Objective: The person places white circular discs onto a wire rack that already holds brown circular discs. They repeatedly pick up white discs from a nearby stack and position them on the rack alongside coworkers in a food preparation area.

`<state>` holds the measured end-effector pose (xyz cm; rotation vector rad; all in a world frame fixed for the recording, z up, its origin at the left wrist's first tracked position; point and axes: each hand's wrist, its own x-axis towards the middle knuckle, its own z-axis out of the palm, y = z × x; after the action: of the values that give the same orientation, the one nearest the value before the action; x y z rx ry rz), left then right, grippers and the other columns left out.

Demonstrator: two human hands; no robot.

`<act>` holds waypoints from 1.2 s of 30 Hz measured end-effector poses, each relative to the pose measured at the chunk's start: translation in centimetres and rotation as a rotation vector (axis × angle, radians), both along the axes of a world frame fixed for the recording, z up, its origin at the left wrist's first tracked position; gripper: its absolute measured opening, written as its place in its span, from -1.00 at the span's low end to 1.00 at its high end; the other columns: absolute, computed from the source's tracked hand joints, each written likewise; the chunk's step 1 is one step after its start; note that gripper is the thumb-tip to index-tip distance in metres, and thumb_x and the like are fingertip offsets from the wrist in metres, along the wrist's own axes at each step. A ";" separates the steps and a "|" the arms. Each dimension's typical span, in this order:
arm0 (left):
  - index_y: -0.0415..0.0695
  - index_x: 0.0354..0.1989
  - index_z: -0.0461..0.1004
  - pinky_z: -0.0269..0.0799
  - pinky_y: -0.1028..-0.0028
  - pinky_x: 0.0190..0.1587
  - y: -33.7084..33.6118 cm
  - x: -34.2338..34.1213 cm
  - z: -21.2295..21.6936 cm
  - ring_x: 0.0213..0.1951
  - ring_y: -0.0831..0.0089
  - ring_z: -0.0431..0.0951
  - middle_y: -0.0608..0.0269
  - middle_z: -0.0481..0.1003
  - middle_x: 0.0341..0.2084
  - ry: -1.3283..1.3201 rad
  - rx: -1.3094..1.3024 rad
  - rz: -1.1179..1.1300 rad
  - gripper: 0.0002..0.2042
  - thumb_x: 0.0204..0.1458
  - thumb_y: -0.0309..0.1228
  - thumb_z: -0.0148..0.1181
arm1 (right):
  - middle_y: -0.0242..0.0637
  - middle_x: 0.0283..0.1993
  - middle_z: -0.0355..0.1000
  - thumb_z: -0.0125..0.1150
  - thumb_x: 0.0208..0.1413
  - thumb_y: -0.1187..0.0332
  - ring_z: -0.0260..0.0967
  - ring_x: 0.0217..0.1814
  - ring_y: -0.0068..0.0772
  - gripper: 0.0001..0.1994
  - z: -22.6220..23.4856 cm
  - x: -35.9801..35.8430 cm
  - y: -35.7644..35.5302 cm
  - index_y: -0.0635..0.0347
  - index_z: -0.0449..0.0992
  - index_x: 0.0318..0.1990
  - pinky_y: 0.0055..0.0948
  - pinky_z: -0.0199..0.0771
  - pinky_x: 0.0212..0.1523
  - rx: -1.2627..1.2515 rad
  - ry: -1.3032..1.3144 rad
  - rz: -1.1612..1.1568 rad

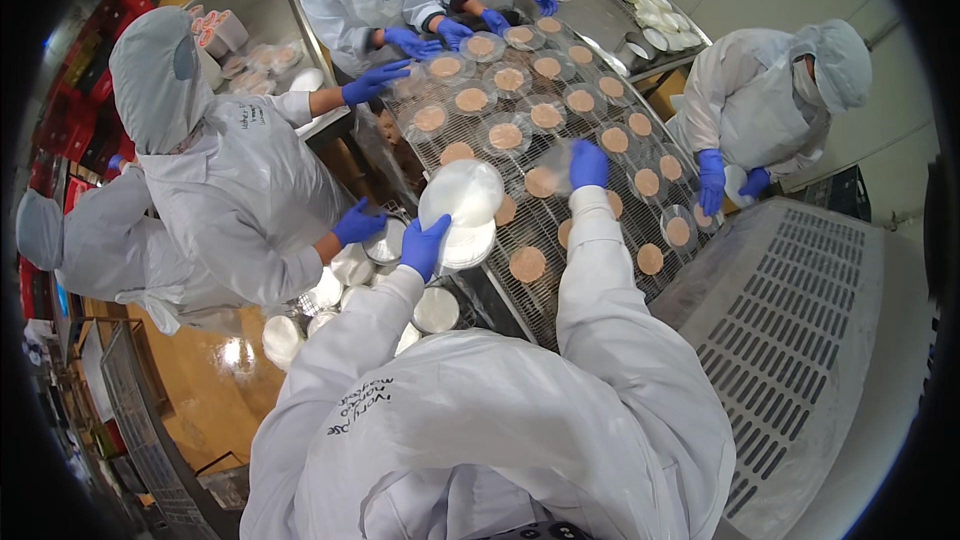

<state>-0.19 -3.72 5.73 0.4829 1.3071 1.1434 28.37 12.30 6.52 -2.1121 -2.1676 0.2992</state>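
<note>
My left hand [427,245] is closed on the edge of a stack of thin, round, whitish plastic sheets [462,198], held beside the left edge of a wire mesh conveyor [555,315]. Over the mesh, my right hand [589,166] is curled around the edge of a single see-through sheet [556,160], slightly blurred. That sheet partly covers a flat, round pinkish patty [539,183]. A bare patty [527,264] lies nearer to me. Farther up the conveyor, several patties have clear round sheets on or under them; I cannot tell which.
Stacks of round sheets [436,310] stand below the conveyor's left side. A slotted metal cover [790,340] lies at right. Co-workers in white stand at the left [235,160], far end [365,0] and right [765,90]. Steel tables [255,0] hold white tubs [229,30].
</note>
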 end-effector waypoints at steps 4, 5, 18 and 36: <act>-0.34 0.02 0.32 0.43 0.45 -0.14 0.3 0.4 0.0 -0.19 0.35 0.50 0.07 0.46 -0.15 -0.020 -0.027 -0.070 -0.50 -0.07 -0.34 0.26 | -0.05 -0.09 0.44 -0.06 0.11 0.30 0.37 -0.03 -0.19 -0.68 -6.4 4.1 1.8 0.21 0.42 -0.02 -0.33 0.29 0.01 0.355 0.236 -0.063; -0.35 0.02 0.32 0.43 0.44 -0.14 1.0 1.3 0.3 -0.19 0.35 0.50 0.08 0.46 -0.15 -0.038 -0.027 -0.124 -0.50 -0.07 -0.34 0.26 | -0.06 -0.06 0.43 -0.04 0.10 0.25 0.32 0.07 -0.25 -0.65 -10.4 6.3 2.1 0.22 0.42 -0.01 -0.37 0.21 0.13 0.551 -0.464 0.073; -0.35 0.03 0.31 0.43 0.44 -0.15 0.8 2.1 -3.4 -0.20 0.33 0.51 0.08 0.46 -0.16 0.022 0.016 -0.050 -0.47 -0.08 -0.30 0.27 | 0.00 -0.15 0.44 0.12 0.00 0.20 0.40 -0.12 -0.01 -0.67 -4.3 -6.9 -4.6 0.27 0.47 -0.18 -0.27 0.39 -0.09 -0.092 0.720 0.123; -0.35 0.05 0.28 0.44 0.41 -0.10 -1.2 2.3 -5.1 -0.14 0.30 0.50 0.05 0.44 -0.11 0.027 -0.039 0.031 -0.49 -0.03 -0.30 0.22 | -0.07 0.06 0.36 0.03 0.07 0.39 0.35 0.05 -0.19 -0.64 -4.6 -4.8 -6.3 0.18 0.38 0.06 -0.34 0.33 0.03 -0.165 0.838 0.061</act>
<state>2.07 -4.94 0.68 0.4526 1.3620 1.1387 23.54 5.97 1.93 -1.5414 -1.7186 1.1545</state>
